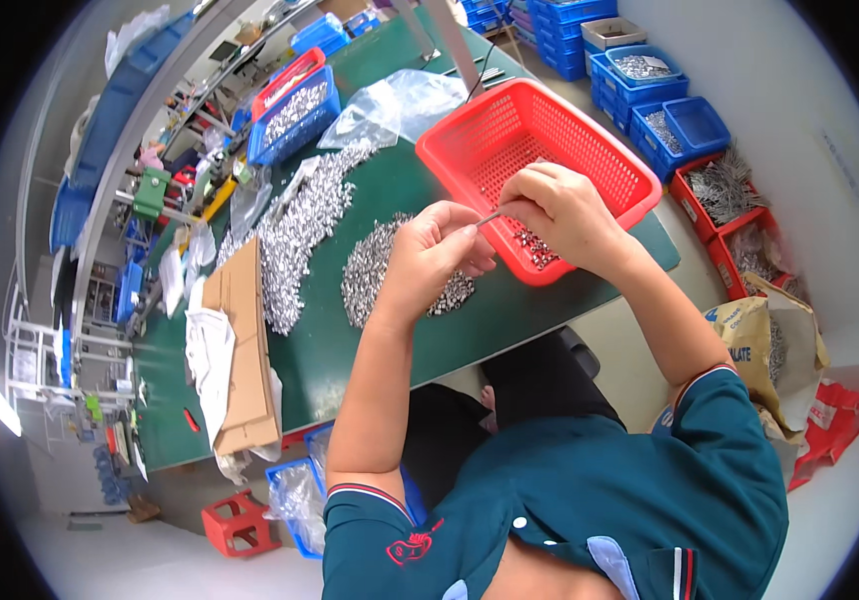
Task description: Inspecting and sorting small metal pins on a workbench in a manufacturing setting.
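Note:
My left hand [432, 248] and my right hand [562, 212] meet over the near left edge of a red plastic basket [640, 190]. Pinched between the fingertips of both is a thin, greyish metal rod [490, 217]; its ends are hidden in the fingers. Several small shiny metal parts [538, 250] lie in the basket's near corner, below my right hand. Under my left hand and wrist, a round heap of small silvery metal parts [365, 275] rests on the green table [325, 365]. What exactly these parts are is too small to tell.
A longer heap of silvery parts [295, 240] spreads to the left, beside a cardboard piece [240, 350] and white cloth [208, 365]. Beyond are a blue bin [295, 120] and clear plastic bags [400, 105]. Stacked blue bins [640, 85] and red bins [725, 195] stand at the right.

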The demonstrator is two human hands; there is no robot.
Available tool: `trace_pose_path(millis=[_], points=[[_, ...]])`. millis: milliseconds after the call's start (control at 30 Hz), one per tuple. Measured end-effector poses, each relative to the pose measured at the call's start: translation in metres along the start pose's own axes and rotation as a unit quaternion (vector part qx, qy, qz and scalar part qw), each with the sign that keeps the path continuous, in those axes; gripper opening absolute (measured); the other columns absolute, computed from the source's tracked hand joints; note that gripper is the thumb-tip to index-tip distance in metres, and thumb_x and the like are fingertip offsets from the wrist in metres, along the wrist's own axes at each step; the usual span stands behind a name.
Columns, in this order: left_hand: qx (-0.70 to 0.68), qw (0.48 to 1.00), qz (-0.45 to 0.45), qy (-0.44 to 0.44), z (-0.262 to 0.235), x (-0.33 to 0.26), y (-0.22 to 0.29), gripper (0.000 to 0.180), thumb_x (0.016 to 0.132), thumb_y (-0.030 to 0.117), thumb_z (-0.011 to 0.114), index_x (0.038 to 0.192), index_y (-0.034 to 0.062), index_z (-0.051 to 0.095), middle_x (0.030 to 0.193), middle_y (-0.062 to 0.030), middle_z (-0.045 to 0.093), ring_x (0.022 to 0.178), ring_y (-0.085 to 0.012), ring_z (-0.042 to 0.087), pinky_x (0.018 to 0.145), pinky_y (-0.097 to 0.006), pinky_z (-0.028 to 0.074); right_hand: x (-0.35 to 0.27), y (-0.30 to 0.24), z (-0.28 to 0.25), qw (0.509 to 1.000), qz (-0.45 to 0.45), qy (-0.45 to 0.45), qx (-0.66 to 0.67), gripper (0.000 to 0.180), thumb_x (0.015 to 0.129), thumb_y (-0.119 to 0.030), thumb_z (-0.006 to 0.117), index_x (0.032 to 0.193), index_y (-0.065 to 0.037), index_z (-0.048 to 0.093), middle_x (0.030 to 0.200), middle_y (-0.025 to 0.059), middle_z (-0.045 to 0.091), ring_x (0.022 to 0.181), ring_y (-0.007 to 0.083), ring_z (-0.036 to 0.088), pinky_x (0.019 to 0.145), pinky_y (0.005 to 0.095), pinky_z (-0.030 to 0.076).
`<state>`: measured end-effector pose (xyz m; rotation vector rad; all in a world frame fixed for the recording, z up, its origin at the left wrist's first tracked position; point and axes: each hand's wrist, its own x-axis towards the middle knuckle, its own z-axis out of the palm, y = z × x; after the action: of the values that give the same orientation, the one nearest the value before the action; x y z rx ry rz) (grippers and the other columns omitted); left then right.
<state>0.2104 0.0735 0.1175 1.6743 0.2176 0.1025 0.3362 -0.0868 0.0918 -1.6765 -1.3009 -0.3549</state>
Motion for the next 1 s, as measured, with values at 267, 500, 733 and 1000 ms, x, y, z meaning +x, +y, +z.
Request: trace_pose_path(millis=[267,500,733,1000], points=[[-0.034,0.991,0.006,0.128,-0.02,-0.088,-0.044,0.012,0.09,0.008,0.059,0.096,-0.0027,0.059,0.077,-0.0078,0.065,0.067,-0.0136,0.064,0.062,-0.024,0.052,-0.003,-0.07,0.042,0.991,-0.035,-0.023,0.127,0.011,0.078,-0.001,0.065,0.089,-0.002,0.062,0.079,0.0111,0.061,0.075,0.0276,0.061,0.066,0.0351,0.049],[-0.168,0.939,-0.054,0.296,-0.014,-0.176,-0.123,0.014,0.092,0.013,0.059,0.098,0.0,0.059,0.077,-0.0072,0.064,0.061,-0.0133,0.061,0.055,-0.023,0.048,-0.058,-0.054,0.118,0.99,0.06,-0.113,0.053,0.018,0.073,-0.005,0.069,0.09,-0.006,0.065,0.084,0.0098,0.06,0.081,0.0302,0.062,0.069,0.0389,0.051],[-0.207,0.922,-0.083,0.317,-0.001,-0.204,-0.159,0.014,0.091,0.012,0.06,0.097,-0.0005,0.059,0.075,-0.0075,0.064,0.061,-0.0129,0.061,0.054,-0.024,0.049,-0.069,-0.05,0.148,0.993,0.032,-0.109,-0.035,0.017,0.067,-0.007,0.072,0.083,-0.008,0.065,0.079,0.0088,0.058,0.078,0.0289,0.06,0.065,0.0388,0.05],[-0.226,0.918,-0.079,0.316,-0.004,-0.207,-0.163,0.013,0.09,0.01,0.061,0.096,-0.0008,0.061,0.076,-0.0061,0.064,0.062,-0.0111,0.061,0.057,-0.022,0.049,-0.069,-0.053,0.155,0.994,0.026,-0.086,-0.068,0.013,0.066,-0.009,0.073,0.075,-0.01,0.064,0.074,0.0052,0.057,0.074,0.0255,0.06,0.062,0.0367,0.05]])
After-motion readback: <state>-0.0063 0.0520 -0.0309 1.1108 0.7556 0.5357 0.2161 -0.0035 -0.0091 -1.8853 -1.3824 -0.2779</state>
